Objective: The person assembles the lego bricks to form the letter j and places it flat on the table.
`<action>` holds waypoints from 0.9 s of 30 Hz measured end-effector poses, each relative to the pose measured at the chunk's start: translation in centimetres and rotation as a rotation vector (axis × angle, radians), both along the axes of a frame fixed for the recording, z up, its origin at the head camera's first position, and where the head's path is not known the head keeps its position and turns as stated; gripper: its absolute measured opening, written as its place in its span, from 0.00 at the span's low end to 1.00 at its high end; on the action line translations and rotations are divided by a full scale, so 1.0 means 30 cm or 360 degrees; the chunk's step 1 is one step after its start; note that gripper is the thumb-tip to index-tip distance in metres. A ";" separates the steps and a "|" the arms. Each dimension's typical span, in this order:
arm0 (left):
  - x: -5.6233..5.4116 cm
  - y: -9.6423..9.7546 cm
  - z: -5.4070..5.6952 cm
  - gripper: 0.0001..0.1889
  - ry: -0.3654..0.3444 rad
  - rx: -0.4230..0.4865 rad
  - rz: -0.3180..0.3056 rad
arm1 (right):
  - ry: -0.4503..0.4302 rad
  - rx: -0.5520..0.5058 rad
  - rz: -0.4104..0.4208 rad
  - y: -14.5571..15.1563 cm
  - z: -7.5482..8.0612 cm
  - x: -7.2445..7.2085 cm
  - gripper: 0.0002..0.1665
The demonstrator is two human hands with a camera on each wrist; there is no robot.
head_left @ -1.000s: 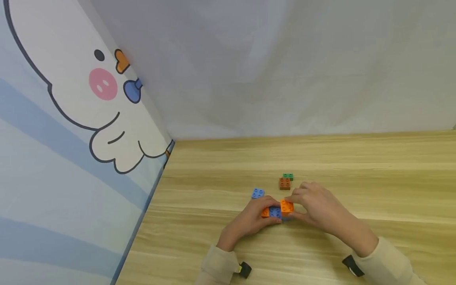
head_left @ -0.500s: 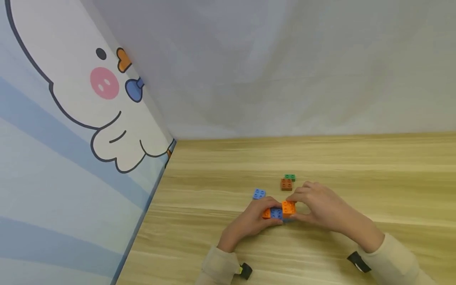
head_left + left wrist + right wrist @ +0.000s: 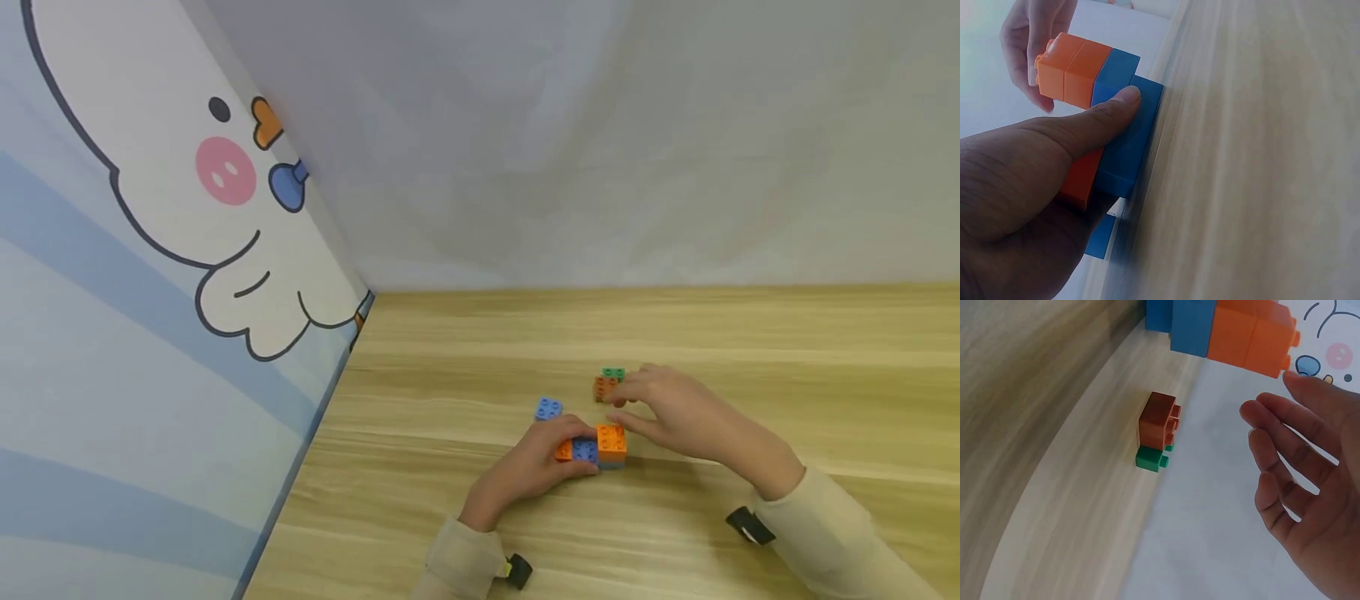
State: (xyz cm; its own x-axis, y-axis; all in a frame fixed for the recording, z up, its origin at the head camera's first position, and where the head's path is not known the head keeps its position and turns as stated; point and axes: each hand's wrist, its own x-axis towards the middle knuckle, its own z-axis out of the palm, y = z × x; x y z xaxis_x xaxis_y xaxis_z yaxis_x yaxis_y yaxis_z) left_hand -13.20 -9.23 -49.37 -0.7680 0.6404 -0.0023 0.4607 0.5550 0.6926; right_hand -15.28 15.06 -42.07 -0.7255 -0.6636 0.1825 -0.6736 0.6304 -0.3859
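My left hand [image 3: 538,457] grips a built block of toy bricks between thumb and fingers, low on the table. In the left wrist view the block has a blue base brick [image 3: 1125,150], an orange brick [image 3: 1082,178] partly behind the thumb, and a stack at its far end: a blue brick [image 3: 1116,69] under two orange bricks [image 3: 1072,69]. My right hand [image 3: 678,412] hovers just behind that stack, its fingers loosely bent and holding nothing. Past its fingertips lie a brown brick [image 3: 1159,420] and a green brick [image 3: 1149,459], side by side.
A loose blue brick [image 3: 549,408] lies behind my left hand. The wooden table [image 3: 450,367] meets a pale curtain [image 3: 600,167] at the back. A panel with a cartoon figure [image 3: 165,167] stands along the left edge.
My right hand has let go of the top orange brick and moved away from me, towards the brown brick. The left hand keeps its hold on the block.
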 end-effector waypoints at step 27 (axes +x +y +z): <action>-0.002 -0.006 -0.007 0.21 0.0134 -0.0031 -0.0031 | -0.0059 0.0011 0.0371 -0.149 -0.123 -0.208 0.18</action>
